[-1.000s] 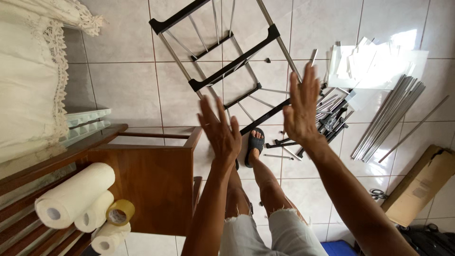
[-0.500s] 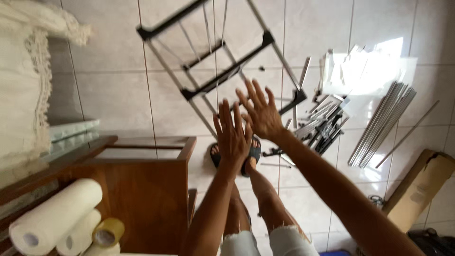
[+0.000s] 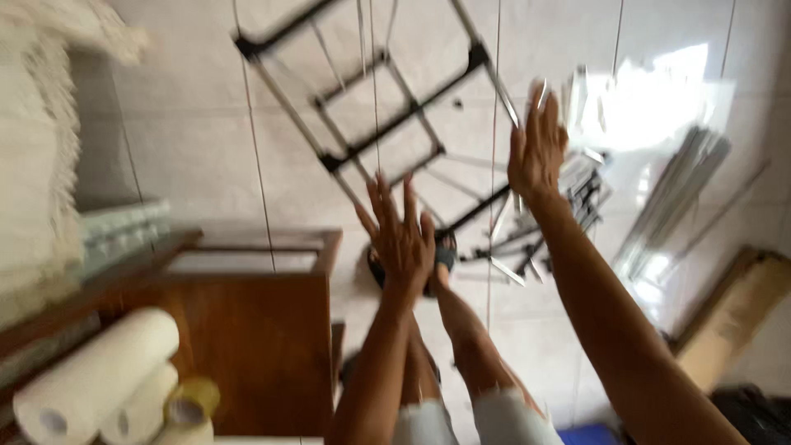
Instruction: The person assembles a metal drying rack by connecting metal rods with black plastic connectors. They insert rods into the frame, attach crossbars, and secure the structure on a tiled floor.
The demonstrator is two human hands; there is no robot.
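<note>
My left hand [image 3: 401, 235] is spread open, fingers apart, holding nothing, above my legs and sandalled feet [image 3: 445, 257]. My right hand [image 3: 537, 148] is raised higher to the right, fingers extended and empty, close to a metal rail of the rack frame [image 3: 395, 115]. That frame, with silver tubes and black joints, lies tilted on the tiled floor beyond my hands. Thin cords [image 3: 367, 91] hang down in front of it. The picture is blurred by motion.
A brown wooden cabinet [image 3: 247, 330] stands at the left, with white paper rolls [image 3: 91, 379] and a tape roll [image 3: 191, 402] lower left. Loose metal rods [image 3: 671, 206] and bars lie on the floor at right beside a cardboard box [image 3: 733, 321]. White lace fabric [image 3: 33, 165] hangs far left.
My right hand moved from beside the left hand up and to the right, towards the frame's rail. The left hand stayed spread in the middle. The view shifted and blurred.
</note>
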